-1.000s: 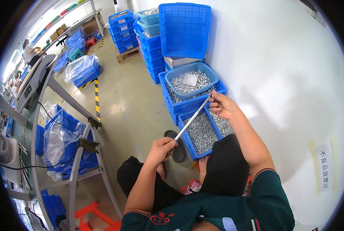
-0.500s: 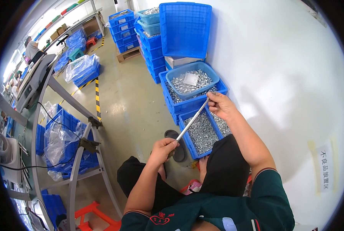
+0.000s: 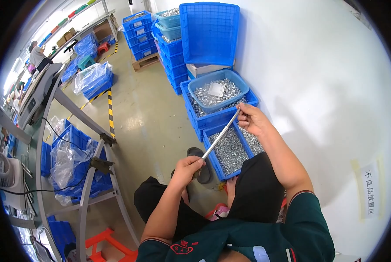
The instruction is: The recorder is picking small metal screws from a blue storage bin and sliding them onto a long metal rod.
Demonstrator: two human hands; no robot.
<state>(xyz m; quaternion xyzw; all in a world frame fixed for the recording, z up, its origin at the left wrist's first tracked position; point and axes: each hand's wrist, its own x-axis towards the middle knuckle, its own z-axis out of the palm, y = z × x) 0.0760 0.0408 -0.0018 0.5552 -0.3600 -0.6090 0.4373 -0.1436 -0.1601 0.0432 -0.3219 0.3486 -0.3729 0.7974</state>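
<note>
A thin silvery metal rod point(image 3: 220, 134) slants between my two hands, its far end up and to the right. Around its near, lower end my left hand point(image 3: 187, 170) is closed. The fingers of my right hand point(image 3: 251, 119) pinch the upper end; what else they may hold is too small to make out. Below the rod stands a blue crate point(image 3: 222, 175) of small shiny metal parts point(image 3: 231, 153). Just beyond my right hand, a light-blue basin point(image 3: 242, 86) of larger metal pieces, with a white card on top, rests on another blue crate point(image 3: 195, 122).
A tall blue crate point(image 3: 209, 35) stands on edge behind the basin, beside stacked blue crates point(image 3: 173, 61). To the left are a grey-legged workbench point(image 3: 84, 205), plastic-covered crates point(image 3: 71, 161) and an orange stool point(image 3: 108, 240). The white wall point(image 3: 326, 87) runs close on the right.
The rod and both hands have shifted very slightly to the right. My grip on both ends looks the same.
</note>
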